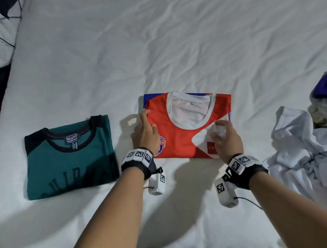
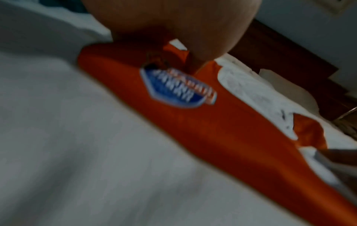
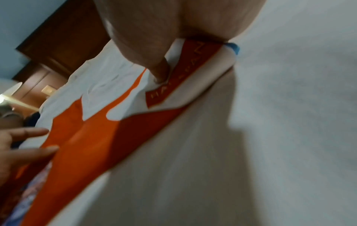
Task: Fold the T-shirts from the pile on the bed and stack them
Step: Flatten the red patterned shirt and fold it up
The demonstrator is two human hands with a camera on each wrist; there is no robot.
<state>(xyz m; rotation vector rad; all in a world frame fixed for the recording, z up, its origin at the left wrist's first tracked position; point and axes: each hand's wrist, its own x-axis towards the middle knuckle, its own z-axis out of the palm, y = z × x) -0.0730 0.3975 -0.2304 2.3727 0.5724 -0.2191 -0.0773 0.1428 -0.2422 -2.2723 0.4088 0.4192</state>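
From the head view, the folded red T-shirt [image 1: 185, 133] lies flat near the front edge of the bed [image 1: 152, 45], collar away from the person. The left hand [image 1: 145, 134] rests on its left edge, fingers straight and spread, holding nothing. The right hand [image 1: 226, 137] sits on the shirt's front right corner, fingers loosely bent on the white patch; whether they pinch the cloth, I cannot tell from here. To the left, apart, lies a folded green T-shirt [image 1: 69, 159]. At the right edge of the bed, the unfolded pile [image 1: 307, 150], a pale garment on top.

Left wrist view, blurred: the palm [image 2: 173, 23] hovers just over the red T-shirt [image 2: 222, 130], right above its blue badge [image 2: 179, 90].

Right wrist view: one finger [image 3: 160, 71] presses down onto the white patch beside the red label strip of the shirt [image 3: 92, 145]. The left hand's fingers [image 3: 32, 152] reach in straight at the shirt's far side.
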